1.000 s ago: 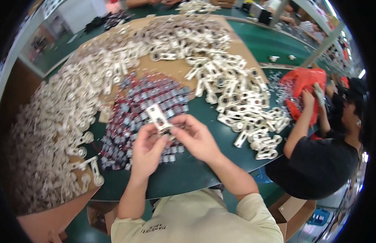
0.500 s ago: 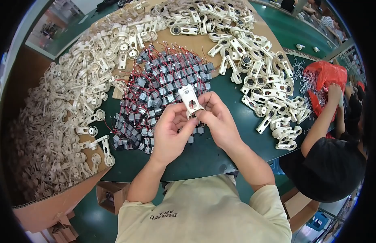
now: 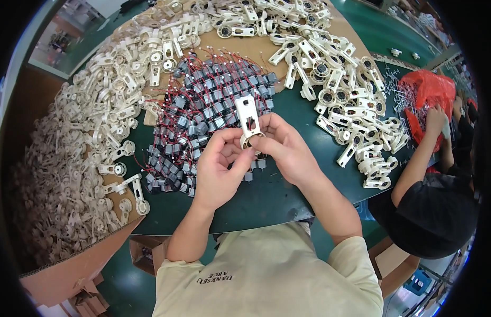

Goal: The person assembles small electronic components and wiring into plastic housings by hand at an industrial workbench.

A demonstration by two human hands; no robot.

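Our left hand and right hand pinch a cream plastic bracket; beyond our fingertips lie small grey motors.

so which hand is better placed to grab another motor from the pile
Probably the left hand: it sits beside the grey motors. The right hand grips the cream plastic bracket, farther from them.

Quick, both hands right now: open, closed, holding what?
Left hand: closed, fingers pinching the ring end of the cream plastic bracket.
Right hand: closed on the same bracket's lower end, from the other side.
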